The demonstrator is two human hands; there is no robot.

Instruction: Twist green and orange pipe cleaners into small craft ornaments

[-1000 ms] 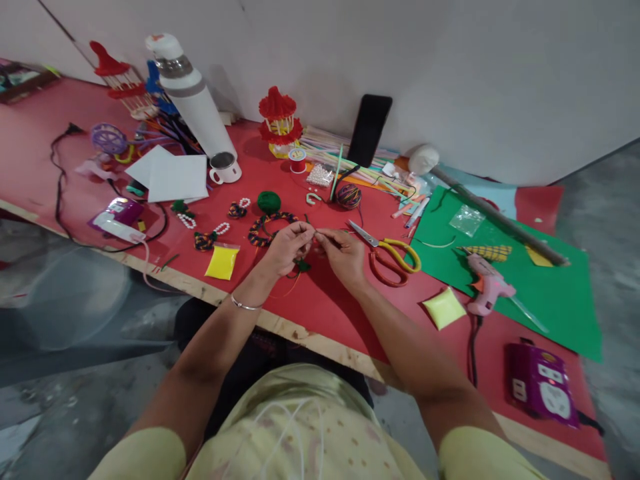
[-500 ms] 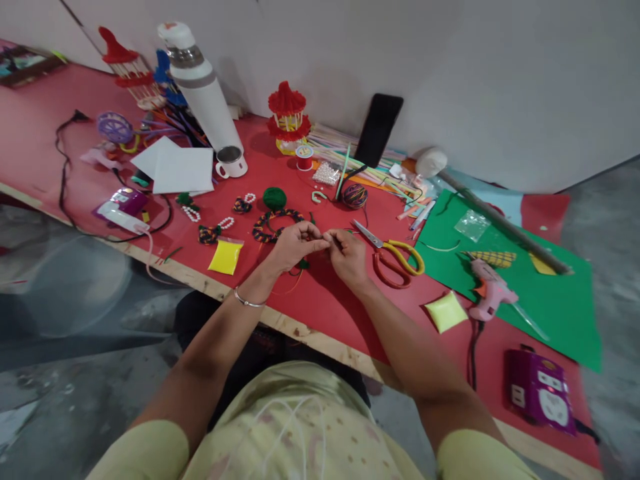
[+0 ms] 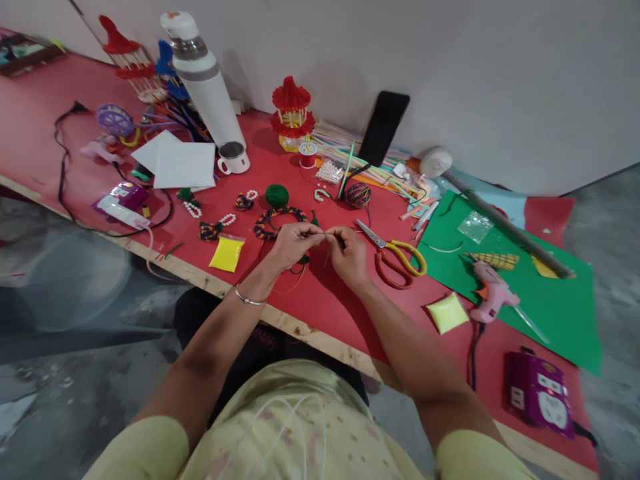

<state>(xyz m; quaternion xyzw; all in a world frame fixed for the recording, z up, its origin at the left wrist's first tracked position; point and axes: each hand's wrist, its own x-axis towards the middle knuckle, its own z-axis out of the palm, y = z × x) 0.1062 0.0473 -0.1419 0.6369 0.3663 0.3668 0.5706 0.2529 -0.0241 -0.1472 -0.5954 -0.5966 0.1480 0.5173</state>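
Observation:
My left hand point(image 3: 296, 244) and my right hand point(image 3: 349, 257) meet over the red table, thumbs and fingertips pinched together. What lies between the left fingertips is too small to make out. From the right fingers a thin thread point(image 3: 327, 257) seems to hang down. Beside the left hand lies a dark braided yarn ring point(image 3: 263, 229) with orange flecks, partly covered by that hand. A bit of green yarn point(image 3: 303, 260) shows just below the fingers. Scissors point(image 3: 385, 245) with yellow and red handles lie open to the right of my right hand.
Behind the hands are a green yarn ball point(image 3: 277, 195), a multicoloured yarn ball point(image 3: 359, 195), a bag of pearl beads point(image 3: 329, 171) and a red thread spool point(image 3: 308, 155). A steel cup point(image 3: 233, 159) and white bottle point(image 3: 207, 93) stand left. A pink glue gun point(image 3: 493, 293) lies right.
The fingers of both hands have shifted slightly, the left ones now straighter. A thin strand shows below the right fingers. The whole view has moved a little.

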